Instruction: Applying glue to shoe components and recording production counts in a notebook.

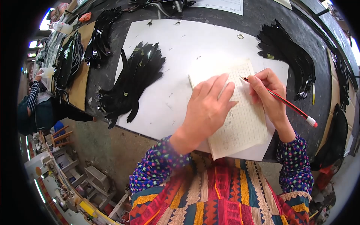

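Note:
A ruled notebook point(243, 131) with pencilled marks lies on a white board point(168, 108) in front of me. Across its left side rests my left hand point(210, 103), fingers stretched out flat on the page. My right hand point(269, 92) pinches a red-and-black striped pencil point(290, 105) with a white-and-pink eraser end. The pencil's tip is over the upper right part of the page; whether it touches the paper I cannot tell. To the left of the notebook lies a fanned bundle of black strips point(131, 80), and a second black bundle point(288, 56) is at the upper right.
More black strips point(99, 37) lie on brown cardboard at the left of the dark table point(198, 15). A printed sheet point(225, 5) is at the far edge. Another person point(35, 107) in a striped sleeve is at the far left. A grey crate point(98, 179) stands below left.

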{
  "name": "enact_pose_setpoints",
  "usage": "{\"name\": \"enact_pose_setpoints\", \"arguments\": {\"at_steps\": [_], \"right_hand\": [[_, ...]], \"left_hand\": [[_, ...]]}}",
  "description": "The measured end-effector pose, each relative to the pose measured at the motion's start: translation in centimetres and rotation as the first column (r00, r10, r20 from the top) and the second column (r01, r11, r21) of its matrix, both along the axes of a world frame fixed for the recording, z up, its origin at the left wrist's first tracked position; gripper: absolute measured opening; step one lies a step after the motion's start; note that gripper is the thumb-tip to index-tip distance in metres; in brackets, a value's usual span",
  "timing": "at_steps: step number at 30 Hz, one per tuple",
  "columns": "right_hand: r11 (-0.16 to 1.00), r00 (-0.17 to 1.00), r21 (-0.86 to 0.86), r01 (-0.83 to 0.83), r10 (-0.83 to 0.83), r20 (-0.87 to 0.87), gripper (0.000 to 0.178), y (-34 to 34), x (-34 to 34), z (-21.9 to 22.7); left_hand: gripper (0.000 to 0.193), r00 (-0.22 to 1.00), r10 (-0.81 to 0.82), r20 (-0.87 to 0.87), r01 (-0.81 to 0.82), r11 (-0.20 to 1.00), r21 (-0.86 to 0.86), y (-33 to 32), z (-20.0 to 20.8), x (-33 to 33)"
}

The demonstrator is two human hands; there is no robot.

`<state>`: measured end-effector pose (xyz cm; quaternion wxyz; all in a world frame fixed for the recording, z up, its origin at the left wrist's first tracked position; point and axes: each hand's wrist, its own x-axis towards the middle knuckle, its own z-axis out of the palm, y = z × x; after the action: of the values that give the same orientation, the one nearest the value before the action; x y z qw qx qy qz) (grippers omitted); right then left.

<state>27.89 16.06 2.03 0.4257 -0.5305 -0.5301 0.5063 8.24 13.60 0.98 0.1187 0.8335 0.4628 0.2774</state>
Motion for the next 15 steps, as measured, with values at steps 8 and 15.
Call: {"name": "enact_pose_setpoints", "arguments": {"at_steps": [8,15], "right_hand": [[0.993,0.986,0.113,-0.023,0.004,0.165,0.03,3.3,-2.5,0.5],[0.961,0.939,0.258,-0.098,0.004,0.343,0.027,2.7,-3.3,0.3]], "left_hand": [[0.046,0.987,-0.021,-0.16,0.022,1.0,0.002,-0.6,-0.2,-0.4],[0.039,0.977,-0.034,-0.212,0.025,0.999,-0.048,-0.9,0.4,-1.0]]}}
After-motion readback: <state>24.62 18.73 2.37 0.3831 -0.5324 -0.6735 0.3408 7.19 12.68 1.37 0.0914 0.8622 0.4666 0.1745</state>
